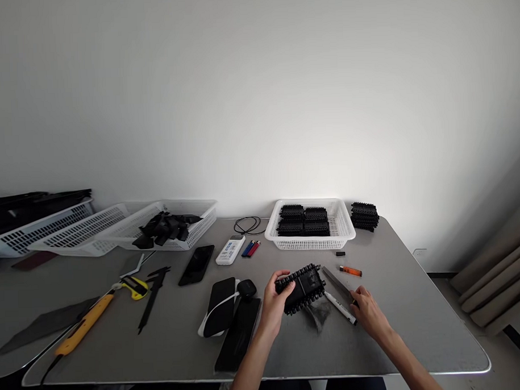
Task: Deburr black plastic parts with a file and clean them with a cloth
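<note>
My left hand (277,298) is closed on the left end of a black toothed part (305,288), held tilted above the table with the thumb across its face. My right hand (370,312) grips the dark handle of a flat grey file (337,282), whose tip points up and left, close to the part's right edge. A white marker (341,309) lies beneath the file, beside my right fingers. Dark dust (319,316) is spread on the table just below the part.
Behind my hands, a white basket (310,242) holds several black parts; more are stacked to its right (365,216). An orange lighter (351,271) lies beyond the file. Phones, calipers (153,298), a yellow-handled tool (86,325) and other baskets are left.
</note>
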`<state>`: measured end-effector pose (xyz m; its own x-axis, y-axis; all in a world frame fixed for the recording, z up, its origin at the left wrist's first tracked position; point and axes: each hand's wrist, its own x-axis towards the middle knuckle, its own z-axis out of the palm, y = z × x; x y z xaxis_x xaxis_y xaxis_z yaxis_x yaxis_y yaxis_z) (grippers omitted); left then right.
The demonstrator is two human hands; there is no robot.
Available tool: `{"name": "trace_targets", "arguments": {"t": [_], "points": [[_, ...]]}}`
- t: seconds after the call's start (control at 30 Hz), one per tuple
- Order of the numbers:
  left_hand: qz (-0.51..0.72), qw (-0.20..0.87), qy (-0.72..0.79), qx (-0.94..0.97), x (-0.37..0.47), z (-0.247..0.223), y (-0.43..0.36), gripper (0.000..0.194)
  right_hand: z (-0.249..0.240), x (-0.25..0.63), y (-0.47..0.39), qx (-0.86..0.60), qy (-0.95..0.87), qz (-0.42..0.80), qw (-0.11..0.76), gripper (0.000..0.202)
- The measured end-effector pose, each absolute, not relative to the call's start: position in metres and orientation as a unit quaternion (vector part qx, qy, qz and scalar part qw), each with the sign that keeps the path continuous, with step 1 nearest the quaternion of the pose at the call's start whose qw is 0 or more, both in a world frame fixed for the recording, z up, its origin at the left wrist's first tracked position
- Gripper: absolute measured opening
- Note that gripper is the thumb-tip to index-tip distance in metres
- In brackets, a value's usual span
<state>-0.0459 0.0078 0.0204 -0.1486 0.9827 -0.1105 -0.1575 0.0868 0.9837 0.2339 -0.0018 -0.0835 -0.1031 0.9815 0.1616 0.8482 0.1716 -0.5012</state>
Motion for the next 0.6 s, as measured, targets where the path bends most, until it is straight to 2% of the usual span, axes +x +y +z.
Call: {"name": "trace_targets", "arguments": {"t": [0.2, 0.3, 0.37, 0.4, 0.5, 0.6], "points": [[0.542, 0.622, 0.487, 0.286, -0.045, 0.031, 0.004, 0.056, -0.091, 0.238, -0.001, -0.633, -0.72, 0.159, 0.234, 0.035], [0.539, 0.64, 0.472, 0.277, -0.045, 0.03, 0.003, 0.051, -0.081, 0.238, 0.0, -0.634, -0.716, 0.155, 0.246, 0.036], [0.55, 0.617, 0.471, 0.308, -0.042, 0.028, 0.001, 0.043, -0.066, 0.23, -0.001, -0.631, -0.698, 0.193, 0.278, 0.041], [0.559, 0.598, 0.469, 0.332, -0.04, 0.028, 0.0, 0.038, -0.056, 0.224, -0.002, -0.625, -0.674, 0.246, 0.308, 0.047], [0.574, 0.565, 0.434, 0.405, -0.033, 0.027, -0.005, 0.028, -0.023, 0.201, -0.008, -0.544, -0.546, 0.516, 0.374, 0.064], [0.561, 0.57, 0.374, 0.47, -0.03, 0.03, -0.009, 0.024, 0.001, 0.182, -0.016, -0.428, -0.403, 0.723, 0.365, 0.063]]}}
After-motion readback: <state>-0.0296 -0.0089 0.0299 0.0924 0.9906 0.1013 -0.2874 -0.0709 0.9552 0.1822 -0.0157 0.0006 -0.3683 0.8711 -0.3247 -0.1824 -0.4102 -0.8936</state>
